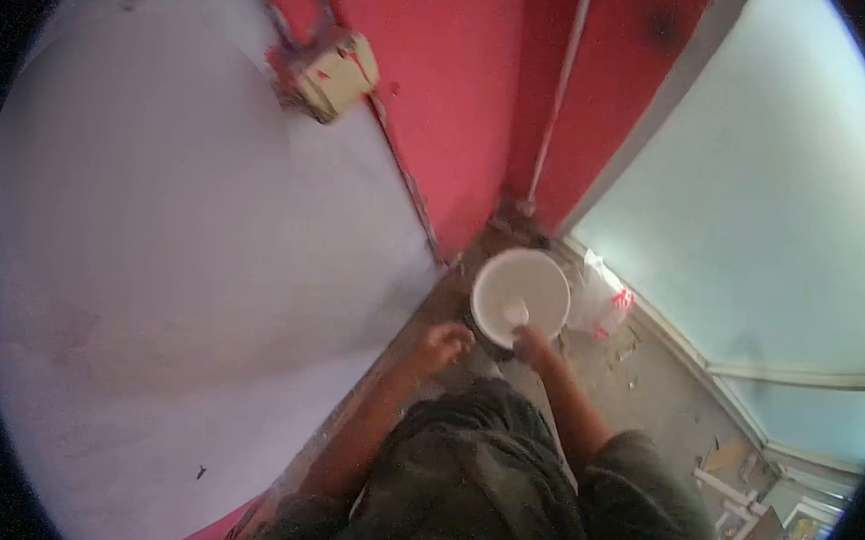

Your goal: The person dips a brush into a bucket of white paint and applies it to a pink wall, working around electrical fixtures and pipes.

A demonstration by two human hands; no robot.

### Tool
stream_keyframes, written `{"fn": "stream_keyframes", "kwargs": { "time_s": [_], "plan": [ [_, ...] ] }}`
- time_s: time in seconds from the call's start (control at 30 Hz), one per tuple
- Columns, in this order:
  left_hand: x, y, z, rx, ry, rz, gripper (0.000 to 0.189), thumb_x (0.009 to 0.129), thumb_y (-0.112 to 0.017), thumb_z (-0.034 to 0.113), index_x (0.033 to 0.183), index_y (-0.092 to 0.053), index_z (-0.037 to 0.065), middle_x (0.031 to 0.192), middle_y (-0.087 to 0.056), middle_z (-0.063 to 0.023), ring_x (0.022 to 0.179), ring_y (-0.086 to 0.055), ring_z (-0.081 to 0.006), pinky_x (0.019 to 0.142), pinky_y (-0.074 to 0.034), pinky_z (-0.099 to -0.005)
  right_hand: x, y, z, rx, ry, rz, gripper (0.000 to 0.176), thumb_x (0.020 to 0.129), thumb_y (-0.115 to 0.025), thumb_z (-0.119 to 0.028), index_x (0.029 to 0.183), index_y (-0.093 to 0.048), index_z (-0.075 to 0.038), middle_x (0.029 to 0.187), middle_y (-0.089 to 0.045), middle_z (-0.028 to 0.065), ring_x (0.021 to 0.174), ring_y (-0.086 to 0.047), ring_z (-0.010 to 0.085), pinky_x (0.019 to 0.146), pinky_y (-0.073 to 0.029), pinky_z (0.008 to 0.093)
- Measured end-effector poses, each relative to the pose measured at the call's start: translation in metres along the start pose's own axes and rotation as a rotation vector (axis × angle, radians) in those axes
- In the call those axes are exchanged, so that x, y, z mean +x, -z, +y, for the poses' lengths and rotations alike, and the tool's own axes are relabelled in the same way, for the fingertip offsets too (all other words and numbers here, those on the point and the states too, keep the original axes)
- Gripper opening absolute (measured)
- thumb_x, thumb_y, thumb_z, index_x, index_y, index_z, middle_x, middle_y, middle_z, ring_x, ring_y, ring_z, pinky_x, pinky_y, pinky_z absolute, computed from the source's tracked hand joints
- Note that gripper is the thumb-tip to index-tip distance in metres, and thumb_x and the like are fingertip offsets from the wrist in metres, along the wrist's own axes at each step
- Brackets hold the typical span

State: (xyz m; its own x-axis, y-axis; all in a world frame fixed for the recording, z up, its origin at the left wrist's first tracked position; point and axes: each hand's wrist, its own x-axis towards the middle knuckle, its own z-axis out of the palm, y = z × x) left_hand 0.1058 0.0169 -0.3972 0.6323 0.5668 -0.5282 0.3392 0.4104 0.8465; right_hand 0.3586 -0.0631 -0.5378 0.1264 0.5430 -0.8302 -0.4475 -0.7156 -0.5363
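A white bucket [488, 283] stands on the floor near the corner. My right hand [530, 345] is at its near rim, fingers closed and pointing inward. Just beyond those fingers, inside the bucket, shows a small pale patch [516, 310]; blur hides what it is and whether the fingers grip it. My left hand [445, 345] hovers left of the bucket, apart from it, with loosely curled fingers and nothing visible in them.
Right of the bucket sits a white plastic bag [599, 298] with red print. A pale wall [174, 284] rises on the left, a red wall [443, 102] behind. A yellowish box [337, 76] juts from the wall. Frosted panels [753, 210] line the right; debris dots the floor.
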Motion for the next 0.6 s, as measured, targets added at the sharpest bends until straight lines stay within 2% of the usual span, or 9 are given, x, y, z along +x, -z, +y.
{"fn": "stream_keyframes", "kwargs": {
  "time_s": [0.03,0.07,0.13,0.2,0.3,0.4,0.5,0.53,0.6],
  "plan": [
    [-0.001,-0.002,-0.002,-0.046,-0.026,0.059,0.025,0.098,-0.055,0.020,0.120,-0.061,0.008,0.117,-0.065,-0.0040,0.109,-0.062,-0.0165,0.084,-0.051,-0.0353,0.029,0.014,0.014,0.123,-0.051,-0.042,0.020,0.090,-0.053,-0.027,0.094,-0.055,-0.008,0.058,-0.045,0.0052,0.041,-0.040,0.0183,0.036,-0.026,0.0352],
    [-0.002,-0.003,-0.003,-0.075,-0.009,0.078,0.024,0.098,-0.055,0.019,0.119,-0.061,0.008,0.118,-0.065,-0.0042,0.108,-0.062,-0.0165,0.084,-0.051,-0.0351,0.039,0.015,0.007,0.087,-0.100,-0.011,0.020,0.092,-0.052,-0.027,0.097,-0.054,-0.007,0.058,-0.045,0.0052,0.040,-0.039,0.0174,0.036,-0.026,0.0341],
    [0.001,-0.001,0.001,-0.123,0.001,0.131,0.023,0.097,-0.056,0.017,0.117,-0.061,0.009,0.118,-0.065,-0.0044,0.108,-0.062,-0.0165,0.084,-0.051,-0.0347,0.070,0.027,0.011,0.177,-0.070,-0.017,0.019,0.092,-0.053,-0.025,0.098,-0.053,-0.007,0.060,-0.047,0.0050,0.040,-0.039,0.0171,0.036,-0.025,0.0331],
    [-0.002,-0.009,0.014,-0.152,0.027,0.177,0.022,0.097,-0.055,0.017,0.116,-0.062,0.009,0.117,-0.065,-0.0042,0.107,-0.062,-0.0164,0.085,-0.051,-0.0347,0.099,0.038,0.006,0.216,-0.126,-0.054,0.017,0.093,-0.053,-0.023,0.099,-0.052,-0.006,0.063,-0.050,0.0052,0.043,-0.043,0.0172,0.037,-0.029,0.0325],
    [0.000,-0.020,0.014,-0.176,0.064,0.209,0.022,0.097,-0.055,0.017,0.116,-0.062,0.009,0.116,-0.065,-0.0038,0.106,-0.062,-0.0164,0.086,-0.050,-0.0348,0.219,0.078,0.090,0.252,0.303,-0.270,0.017,0.093,-0.052,-0.020,0.104,-0.052,-0.007,0.066,-0.054,0.0067,0.048,-0.049,0.0179,0.041,-0.035,0.0318],
    [0.003,-0.030,0.000,-0.156,0.091,0.175,0.022,0.097,-0.054,0.017,0.116,-0.062,0.009,0.117,-0.065,-0.0029,0.108,-0.061,-0.0161,0.088,-0.049,-0.0349,0.180,0.062,0.021,0.249,-0.213,0.052,0.009,0.093,-0.046,-0.008,0.097,-0.053,-0.006,0.069,-0.054,0.0079,0.050,-0.049,0.0162,0.037,-0.034,0.0289],
    [0.011,-0.041,-0.001,-0.150,0.085,0.176,0.023,0.098,-0.050,0.015,0.117,-0.062,0.009,0.116,-0.064,-0.0033,0.106,-0.061,-0.0154,0.085,-0.050,-0.0337,0.265,0.065,0.073,0.191,-0.159,0.138,0.016,0.096,-0.047,-0.021,0.107,-0.055,-0.011,0.069,-0.057,0.0079,0.052,-0.052,0.0191,0.043,-0.039,0.0330],
    [0.009,-0.044,-0.002,-0.153,0.105,0.181,0.024,0.098,-0.049,0.014,0.117,-0.062,0.008,0.115,-0.064,-0.0036,0.105,-0.061,-0.0152,0.084,-0.050,-0.0330,0.182,0.053,0.013,0.281,-0.187,0.102,0.012,0.093,-0.043,-0.009,0.099,-0.054,-0.007,0.074,-0.056,0.0108,0.051,-0.050,0.0186,0.039,-0.036,0.0278],
    [0.012,-0.047,-0.003,-0.174,0.097,0.201,0.024,0.099,-0.049,0.013,0.118,-0.062,0.008,0.115,-0.064,-0.0039,0.105,-0.062,-0.0153,0.084,-0.050,-0.0328,0.228,0.067,0.032,0.254,-0.239,0.023,0.015,0.093,-0.043,-0.010,0.105,-0.051,-0.007,0.073,-0.055,0.0107,0.050,-0.048,0.0177,0.038,-0.034,0.0274]
  ]
}}
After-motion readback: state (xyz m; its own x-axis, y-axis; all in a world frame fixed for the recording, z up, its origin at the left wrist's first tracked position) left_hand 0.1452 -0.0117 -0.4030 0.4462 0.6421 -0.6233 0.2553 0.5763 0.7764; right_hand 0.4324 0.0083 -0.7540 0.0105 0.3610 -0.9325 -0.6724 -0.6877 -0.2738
